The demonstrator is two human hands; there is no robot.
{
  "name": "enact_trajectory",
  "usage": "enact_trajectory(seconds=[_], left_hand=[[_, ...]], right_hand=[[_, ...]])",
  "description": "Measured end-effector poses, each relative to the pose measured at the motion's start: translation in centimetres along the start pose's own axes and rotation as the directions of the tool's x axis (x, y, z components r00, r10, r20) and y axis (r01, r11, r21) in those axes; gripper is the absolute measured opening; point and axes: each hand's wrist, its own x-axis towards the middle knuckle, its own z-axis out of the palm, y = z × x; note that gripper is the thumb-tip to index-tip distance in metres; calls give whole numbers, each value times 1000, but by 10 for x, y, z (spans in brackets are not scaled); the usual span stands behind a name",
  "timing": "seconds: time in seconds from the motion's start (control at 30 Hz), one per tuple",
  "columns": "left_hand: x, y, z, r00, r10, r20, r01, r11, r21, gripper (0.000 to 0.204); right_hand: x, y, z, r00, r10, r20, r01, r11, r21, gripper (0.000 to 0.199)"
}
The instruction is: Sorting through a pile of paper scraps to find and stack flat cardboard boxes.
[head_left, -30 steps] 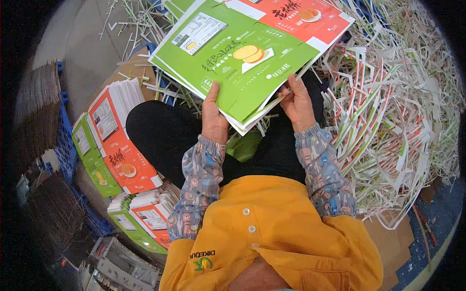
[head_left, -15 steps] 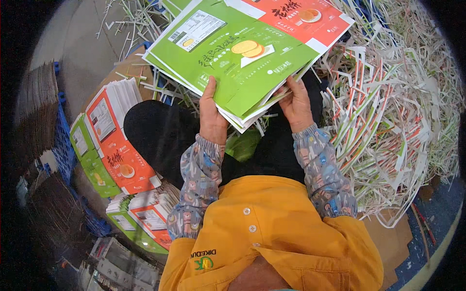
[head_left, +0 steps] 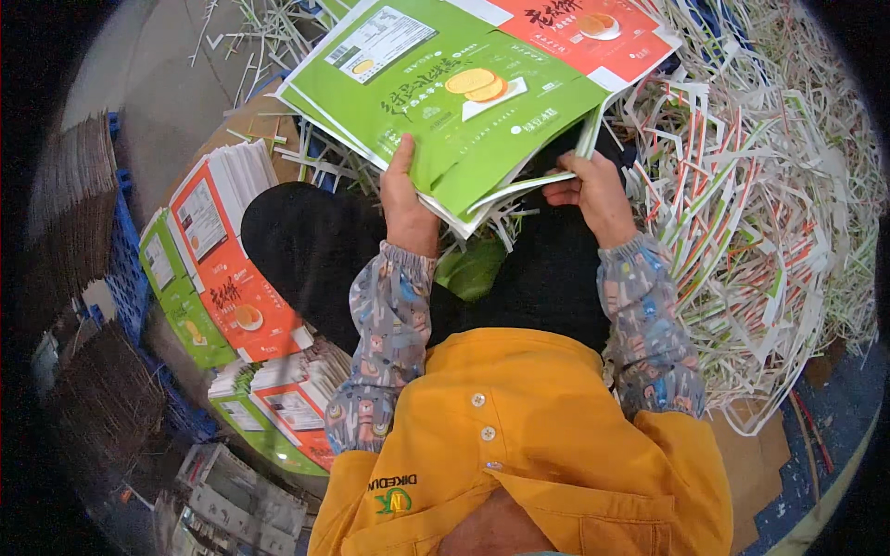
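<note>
A stack of printed cardboard sheets [head_left: 436,125], green with a red-orange section at the far right, lies tilted over my lap. My left hand [head_left: 410,206] grips its near left corner, thumb on top and the other fingers hidden underneath. Off the near right edge, my right hand [head_left: 601,196] pinches a narrow green-and-white paper strip [head_left: 591,134]. That strip runs up along the sheets' right edge, and another part of it bends left toward the near corner. Whether it is still joined to the sheets, I cannot tell.
A large heap of shredded paper strips [head_left: 732,232] fills the right side. To the left stand stacks of red-orange printed sheets [head_left: 243,301] and green ones [head_left: 176,287] on brown cardboard. Beyond them are a blue plastic pallet [head_left: 130,287] and dark stacked boards [head_left: 69,204].
My right hand has moved right, away from the sheets, pulling a strip outward from their right edge. My left hand keeps its hold on the corner.
</note>
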Motion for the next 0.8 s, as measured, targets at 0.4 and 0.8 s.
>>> enact_trajectory(seconds=[0.4, 0.8], left_hand=[[3, 15, 10, 999, -27, 18, 27, 1000, -12, 36], [5, 4, -3, 999, -32, 35, 32, 1000, 1, 34]], right_hand=[[3, -30, -289, 601, -774, 198, -137, -344, -929, 18], [-27, -27, -27, 854, -499, -145, 340, 748, -570, 23]])
